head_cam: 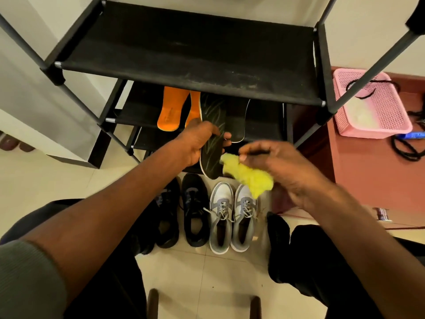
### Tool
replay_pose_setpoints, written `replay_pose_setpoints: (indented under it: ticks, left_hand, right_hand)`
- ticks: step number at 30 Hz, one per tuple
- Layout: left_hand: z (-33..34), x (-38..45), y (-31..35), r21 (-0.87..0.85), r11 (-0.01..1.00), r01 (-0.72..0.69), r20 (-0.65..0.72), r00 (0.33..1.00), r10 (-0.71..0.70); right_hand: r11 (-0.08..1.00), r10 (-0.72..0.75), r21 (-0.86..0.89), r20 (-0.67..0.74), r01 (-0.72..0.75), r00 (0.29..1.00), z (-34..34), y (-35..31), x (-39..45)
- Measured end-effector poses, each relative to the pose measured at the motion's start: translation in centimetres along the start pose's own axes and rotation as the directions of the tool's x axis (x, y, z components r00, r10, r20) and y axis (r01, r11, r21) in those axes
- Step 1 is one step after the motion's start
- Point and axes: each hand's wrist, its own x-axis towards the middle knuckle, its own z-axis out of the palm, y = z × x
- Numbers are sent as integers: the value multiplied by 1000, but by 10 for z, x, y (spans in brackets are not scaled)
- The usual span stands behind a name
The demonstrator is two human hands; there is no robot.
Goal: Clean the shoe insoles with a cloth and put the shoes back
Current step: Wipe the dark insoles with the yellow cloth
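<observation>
A: What does the left hand (197, 143) have?
B: Its fingers are curled round a black insole (212, 139) with pale streaks, held upright before the shoe rack (184, 54).
A: And the right hand (282, 164)?
B: It pinches a yellow cloth (247, 174), which touches the insole's lower right edge.
A: Other insoles?
B: Two orange insoles (171, 109) and another black insole (239, 120) lean at the front edge of the rack's lower shelf.
A: The shoes?
B: On the floor by the rack's front edge: black shoes (184, 210) left, grey shoes (232, 215) right, just beside each other. A pink basket (372, 102) sits off the rack's right side.
</observation>
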Motion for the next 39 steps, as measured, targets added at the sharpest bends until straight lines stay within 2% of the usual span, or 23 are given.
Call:
replay_pose_setpoints:
  ticks: [3,6,8,10,11,15,20,24,26,28,29,31,33,36,37,39]
  left_hand:
    - [3,-12,-3,71,995,-76,121,990,67]
    - [15,-21,-8,-24,999,-40,266,963,45]
    - [19,-20,-10,-52,998,-21,316,948,36]
    - [18,-19,-10,-48,999,1,342,939,16]
    - [18,-21,-9,-47,998,35,355,935,-16]
    - [16,-22,-7,-93,983,159,355,928,-117]
    - [12,-21,-9,-161,967,198,365,922,-128]
    - [9,-22,-8,-146,977,155,334,937,-99]
    - [8,-22,-9,-150,976,155,341,935,-96]
    - [7,-23,-12,-136,973,184,376,919,-121]
    - [7,-23,-13,-112,975,193,397,908,-134]
    - [9,-21,-17,-52,980,191,417,896,-152]
    - [10,-18,-18,4,984,176,401,901,-163]
    - [10,-12,-19,48,982,184,441,878,-186]
    - [10,-11,-20,52,980,190,446,874,-193]
    - [8,-9,-22,56,981,188,442,876,-193]
  right_hand:
    - [957,-117,255,-84,134,990,-12,-8,15]
    - [939,-141,304,-88,162,986,-8,-2,37]
    - [966,-235,67,-182,250,955,-5,12,50]
    - [921,-360,-248,-242,302,901,-3,25,60]
    - [891,-396,-340,-259,300,881,-2,29,61]
    - [803,-446,-532,-237,268,863,-2,27,66]
    - [808,-390,-534,-172,247,905,3,20,64]
    - [609,-472,-749,-78,261,878,12,21,57]
    - [589,-520,-752,-71,297,851,15,21,55]
    - [657,-514,-685,-101,315,852,15,20,52]
    - [731,-482,-612,-149,303,863,14,20,53]
    - [907,-339,-350,-282,233,897,11,17,56]
    - [986,-165,-38,-374,162,913,5,14,63]
    - [931,68,361,-295,45,953,-6,11,66]
    - [896,110,445,-248,13,962,-10,10,66]
    - [862,126,506,-189,-14,974,-15,12,68]
